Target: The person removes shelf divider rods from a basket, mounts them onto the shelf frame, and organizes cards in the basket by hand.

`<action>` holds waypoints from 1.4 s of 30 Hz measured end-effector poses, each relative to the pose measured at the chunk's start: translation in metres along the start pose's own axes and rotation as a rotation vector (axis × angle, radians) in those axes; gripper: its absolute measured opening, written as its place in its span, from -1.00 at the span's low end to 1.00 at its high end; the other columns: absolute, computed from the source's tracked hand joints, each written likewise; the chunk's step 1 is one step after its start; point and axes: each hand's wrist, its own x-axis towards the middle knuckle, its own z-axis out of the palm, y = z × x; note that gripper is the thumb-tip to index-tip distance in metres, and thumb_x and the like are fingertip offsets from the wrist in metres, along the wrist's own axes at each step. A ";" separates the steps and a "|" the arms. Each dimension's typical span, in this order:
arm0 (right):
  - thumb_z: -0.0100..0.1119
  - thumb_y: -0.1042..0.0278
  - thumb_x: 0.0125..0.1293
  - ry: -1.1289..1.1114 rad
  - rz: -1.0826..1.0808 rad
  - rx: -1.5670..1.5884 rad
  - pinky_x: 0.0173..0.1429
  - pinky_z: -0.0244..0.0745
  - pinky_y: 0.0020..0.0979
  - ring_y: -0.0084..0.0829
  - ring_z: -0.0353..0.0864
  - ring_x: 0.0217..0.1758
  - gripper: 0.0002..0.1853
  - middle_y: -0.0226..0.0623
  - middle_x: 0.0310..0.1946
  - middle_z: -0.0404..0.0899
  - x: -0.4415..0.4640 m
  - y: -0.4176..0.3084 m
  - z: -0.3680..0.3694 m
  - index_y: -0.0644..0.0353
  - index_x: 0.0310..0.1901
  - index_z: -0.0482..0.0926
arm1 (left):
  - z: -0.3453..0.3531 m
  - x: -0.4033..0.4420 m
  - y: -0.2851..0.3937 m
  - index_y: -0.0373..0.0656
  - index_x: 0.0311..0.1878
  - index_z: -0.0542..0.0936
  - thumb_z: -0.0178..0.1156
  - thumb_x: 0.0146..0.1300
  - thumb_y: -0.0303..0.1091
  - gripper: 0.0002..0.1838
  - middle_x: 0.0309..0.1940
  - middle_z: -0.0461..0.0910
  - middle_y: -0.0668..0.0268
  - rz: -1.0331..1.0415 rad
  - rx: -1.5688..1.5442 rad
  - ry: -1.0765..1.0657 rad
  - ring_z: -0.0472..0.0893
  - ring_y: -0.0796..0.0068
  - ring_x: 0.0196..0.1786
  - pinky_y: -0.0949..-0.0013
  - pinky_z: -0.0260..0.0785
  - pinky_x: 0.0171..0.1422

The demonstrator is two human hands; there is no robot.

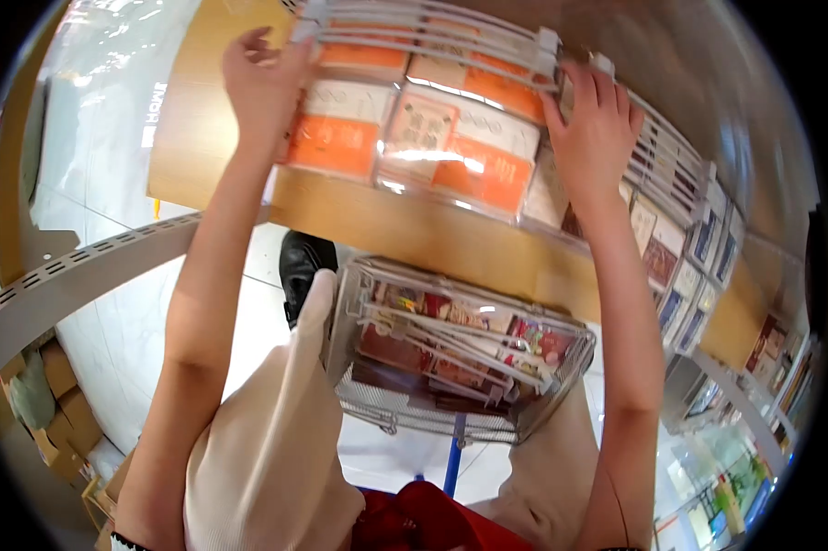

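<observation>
My left hand (265,87) is at the left end of a shelf display of orange-and-white boxes (334,133). Its fingers are apart and partly curled, and its inner side is against the end of a white wire rack (432,41) on top. At the rack's other end is my right hand (597,129), fingers spread and thumb apart, resting near the rack's corner. Between the hands, more orange-and-white boxes (487,156) stand behind a shiny clear front. Whether either hand presses on the rack or the boxes I cannot tell.
A wire basket (354,395) with packets and white rack pieces (432,344) stands between my knees. The wooden shelf (414,225) runs across. Another white rack (666,156) and blue-and-white boxes (685,298) are at right. A perforated metal beam (83,262) is at left, cardboard boxes (60,404) below.
</observation>
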 end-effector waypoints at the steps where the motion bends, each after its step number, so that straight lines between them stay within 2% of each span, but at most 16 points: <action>1: 0.31 0.26 0.02 0.020 -0.053 0.023 -0.02 0.25 -0.26 -0.37 0.48 -0.09 -0.64 -0.46 -0.16 0.54 0.001 0.000 -0.008 0.00 -0.10 0.51 | -0.002 -0.003 0.008 -0.29 -0.09 0.51 0.41 0.00 -0.28 -0.55 -0.26 0.46 0.25 0.024 -0.077 0.032 0.48 0.48 -0.25 0.47 0.37 -0.11; 5: 0.36 0.29 -0.04 -0.038 -0.325 0.174 -0.03 0.24 -0.27 -0.41 0.49 -0.12 -0.63 -0.48 -0.18 0.53 -0.029 0.008 -0.070 0.00 -0.14 0.53 | -0.024 -0.045 0.048 -0.22 -0.18 0.53 0.38 0.03 -0.38 -0.69 -0.39 0.47 0.34 0.242 -0.295 -0.136 0.47 0.57 -0.32 0.50 0.37 -0.18; 7: 0.36 0.31 -0.06 -0.118 -0.431 0.248 -0.06 0.24 -0.29 -0.41 0.51 -0.18 -0.65 -0.45 -0.24 0.55 -0.062 0.010 -0.114 0.02 -0.18 0.54 | -0.034 -0.080 0.071 -0.26 -0.26 0.48 0.26 0.05 -0.55 -0.81 -0.41 0.45 0.29 0.489 -0.382 -0.474 0.48 0.52 -0.31 0.49 0.34 -0.24; 8: 0.36 0.33 -0.07 -0.163 -0.477 0.291 -0.07 0.25 -0.31 -0.41 0.52 -0.22 -0.67 -0.43 -0.28 0.55 -0.084 0.010 -0.134 0.04 -0.20 0.55 | -0.036 -0.097 0.085 -0.19 -0.38 0.48 0.21 -0.05 -0.62 -0.83 -0.53 0.42 0.34 0.748 -0.404 -0.603 0.49 0.39 -0.41 0.46 0.32 -0.34; 9: 0.34 0.35 -0.06 -0.263 -0.474 0.376 -0.07 0.26 -0.33 -0.40 0.52 -0.26 -0.68 -0.42 -0.33 0.54 -0.106 0.010 -0.150 0.07 -0.20 0.55 | -0.037 -0.116 0.087 -0.13 -0.44 0.48 0.25 -0.05 -0.54 -0.86 -0.61 0.38 0.39 0.921 -0.331 -0.785 0.48 0.31 -0.47 0.38 0.34 -0.40; 11: 0.30 0.38 -0.03 -0.482 -0.417 0.492 -0.08 0.29 -0.34 -0.37 0.50 -0.29 -0.71 -0.40 -0.36 0.53 -0.151 0.002 -0.172 0.12 -0.20 0.55 | -0.041 -0.157 0.107 -0.08 -0.42 0.49 0.29 0.00 -0.39 -0.86 -0.53 0.44 0.45 1.152 -0.260 -0.976 0.51 0.37 -0.40 0.34 0.39 -0.36; 14: 0.24 0.40 0.01 -0.652 -0.151 0.464 -0.06 0.32 -0.31 -0.33 0.48 -0.21 -0.75 -0.37 -0.28 0.51 -0.206 -0.022 -0.178 0.14 -0.21 0.57 | -0.035 -0.203 0.098 -0.09 -0.32 0.50 0.27 0.05 -0.27 -0.81 -0.38 0.48 0.39 1.132 -0.083 -1.277 0.56 0.39 -0.28 0.30 0.45 -0.25; 17: 0.22 0.39 0.03 -0.746 0.005 0.522 -0.04 0.34 -0.27 -0.29 0.46 -0.13 -0.77 -0.36 -0.21 0.50 -0.239 -0.025 -0.163 0.13 -0.21 0.58 | -0.032 -0.215 0.083 -0.11 -0.20 0.48 0.22 0.09 -0.28 -0.77 -0.23 0.48 0.32 0.879 0.053 -1.591 0.57 0.30 -0.17 0.26 0.47 -0.17; 22: 0.23 0.40 0.04 -0.726 0.049 0.629 -0.05 0.35 -0.27 -0.24 0.49 -0.15 -0.80 -0.33 -0.29 0.51 -0.228 -0.005 -0.154 0.13 -0.24 0.59 | -0.028 -0.208 0.090 -0.12 -0.12 0.49 0.21 0.10 -0.32 -0.73 -0.20 0.47 0.24 0.596 0.051 -1.712 0.55 0.16 -0.15 0.18 0.45 -0.11; 26: 0.15 0.45 0.20 -0.587 0.509 0.844 -0.30 0.38 -0.41 -0.31 0.51 -0.41 -0.92 -0.26 -0.44 0.55 -0.205 0.005 -0.191 0.21 -0.28 0.56 | -0.038 -0.201 0.092 -0.17 -0.10 0.52 0.23 0.09 -0.34 -0.71 -0.16 0.51 0.18 0.518 -0.046 -1.691 0.56 0.13 -0.17 0.20 0.45 -0.11; 28: 0.05 0.40 0.31 -0.651 0.928 0.936 -0.41 0.28 -0.54 -0.53 0.39 -0.53 -0.87 -0.35 -0.52 0.51 -0.198 0.022 -0.218 0.27 -0.31 0.52 | -0.040 -0.194 0.096 -0.19 -0.08 0.54 0.23 0.11 -0.34 -0.70 -0.18 0.53 0.18 0.474 -0.110 -1.693 0.57 0.16 -0.17 0.22 0.46 -0.10; 30: -0.02 0.32 0.38 -0.425 1.154 0.945 -0.45 0.15 -0.61 -0.68 0.24 -0.55 -0.78 -0.46 -0.59 0.39 -0.198 0.037 -0.232 0.31 -0.32 0.50 | -0.045 -0.177 0.113 -0.20 -0.05 0.55 0.22 0.16 -0.35 -0.71 -0.23 0.56 0.20 0.382 -0.147 -1.733 0.59 0.26 -0.17 0.25 0.46 -0.09; 33: -0.04 0.24 0.40 -0.318 1.286 1.073 -0.50 -0.03 -0.59 -0.69 0.08 -0.60 -0.73 -0.54 -0.64 0.19 -0.207 0.058 -0.241 0.30 -0.29 0.47 | -0.051 -0.160 0.127 -0.20 0.05 0.51 0.24 0.16 -0.43 -0.64 -0.27 0.57 0.25 -0.206 -0.478 -1.884 0.58 0.47 -0.18 0.38 0.44 -0.12; 36: -0.04 0.20 0.41 -0.394 1.434 1.231 -0.50 -0.05 -0.58 -0.68 0.05 -0.60 -0.72 -0.56 -0.66 0.15 -0.222 0.057 -0.233 0.27 -0.31 0.45 | -0.053 -0.158 0.128 -0.24 0.04 0.51 0.36 0.04 -0.42 -0.54 -0.22 0.57 0.26 -0.513 -0.876 -1.659 0.54 0.55 -0.23 0.44 0.41 -0.15; 37: -0.03 0.17 0.41 -0.414 1.496 1.254 -0.50 -0.05 -0.57 -0.68 0.04 -0.61 -0.71 -0.56 -0.67 0.13 -0.223 0.049 -0.229 0.23 -0.34 0.42 | -0.052 -0.157 0.117 -0.25 0.09 0.47 0.29 0.13 -0.39 -0.56 -0.16 0.55 0.27 -0.386 -0.897 -1.631 0.52 0.54 -0.28 0.46 0.41 -0.15; 42: -0.02 0.25 0.39 -0.643 1.392 1.702 -0.48 0.06 -0.59 -0.66 0.17 -0.57 -0.77 -0.50 -0.59 0.27 -0.242 0.020 -0.218 0.16 -0.41 0.42 | -0.041 -0.166 0.116 -0.26 0.23 0.32 0.05 0.38 -0.21 -0.54 0.06 0.43 0.28 -0.692 -1.058 -1.012 0.51 0.48 -0.07 0.33 0.39 0.06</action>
